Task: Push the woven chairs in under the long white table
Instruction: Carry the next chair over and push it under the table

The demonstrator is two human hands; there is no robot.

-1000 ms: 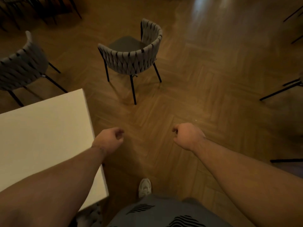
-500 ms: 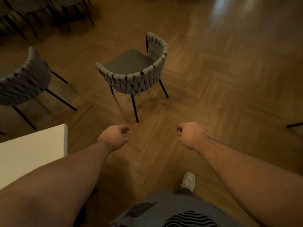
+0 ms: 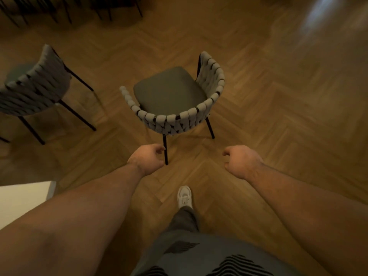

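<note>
A woven grey chair [image 3: 175, 120] with a dark seat and black legs stands on the wood floor straight ahead, its curved back toward me. My left hand [image 3: 146, 159] and my right hand [image 3: 240, 161] hover just short of that back, fingers loosely curled, holding nothing and touching nothing. A second woven chair [image 3: 33, 90] stands to the left. Only a corner of the long white table [image 3: 23, 200] shows at the lower left edge, behind my left forearm.
Dark chair legs [image 3: 69, 8] line the far top left. My white shoe [image 3: 184, 197] steps forward on the herringbone floor [image 3: 278, 116], which stretches away to the right of the chair.
I have walked toward the chair; it now sits much closer and more centred. The white table has slid almost out of view at the lower left. Both hands stay loosely curled.
</note>
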